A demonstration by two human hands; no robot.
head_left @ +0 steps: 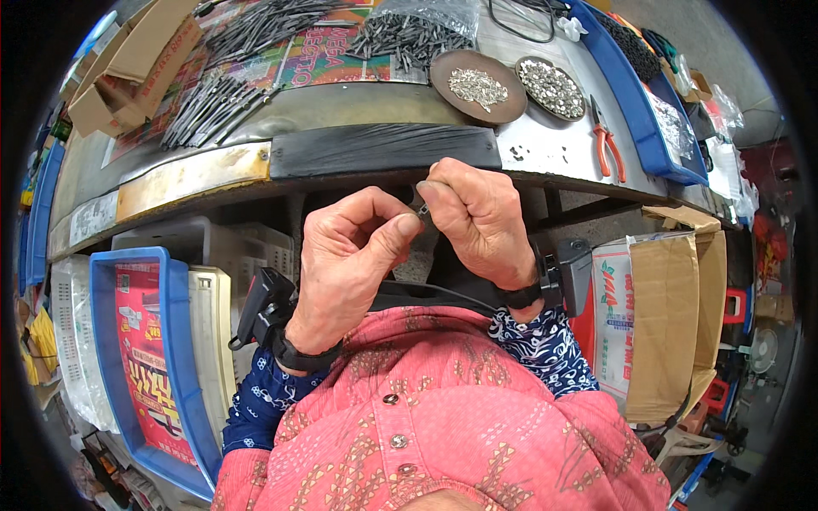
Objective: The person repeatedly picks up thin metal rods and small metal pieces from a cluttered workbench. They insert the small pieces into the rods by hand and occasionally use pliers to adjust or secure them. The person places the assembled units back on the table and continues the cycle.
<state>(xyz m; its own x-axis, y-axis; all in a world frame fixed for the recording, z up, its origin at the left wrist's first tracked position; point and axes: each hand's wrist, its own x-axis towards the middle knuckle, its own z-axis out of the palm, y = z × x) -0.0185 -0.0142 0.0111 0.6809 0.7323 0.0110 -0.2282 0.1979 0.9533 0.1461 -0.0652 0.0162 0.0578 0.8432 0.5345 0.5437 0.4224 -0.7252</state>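
Observation:
Just in front of the table edge, my hands meet over my lap. My left hand [354,251] is closed in a pinch of thumb and forefinger. My right hand [481,220] is closed too, its fingers curled under. Between the fingertips shows a small silvery metal part [423,208]; its exact kind is too small to tell. Beyond the hands, a brown plate [509,109] bears a heap of thin silvery pieces [477,88]. A smaller dish [573,114] beside it holds small shiny metal pieces [550,85]. Red-handled pliers [607,146] lie to its right.
On the table lie black rods [217,111] and a pile of short black pieces [409,41]. A cardboard box [141,64] stands far left, a long blue tray [635,98] at right. Beside me are a blue bin [183,341] on the left and an open carton [669,328] on the right.

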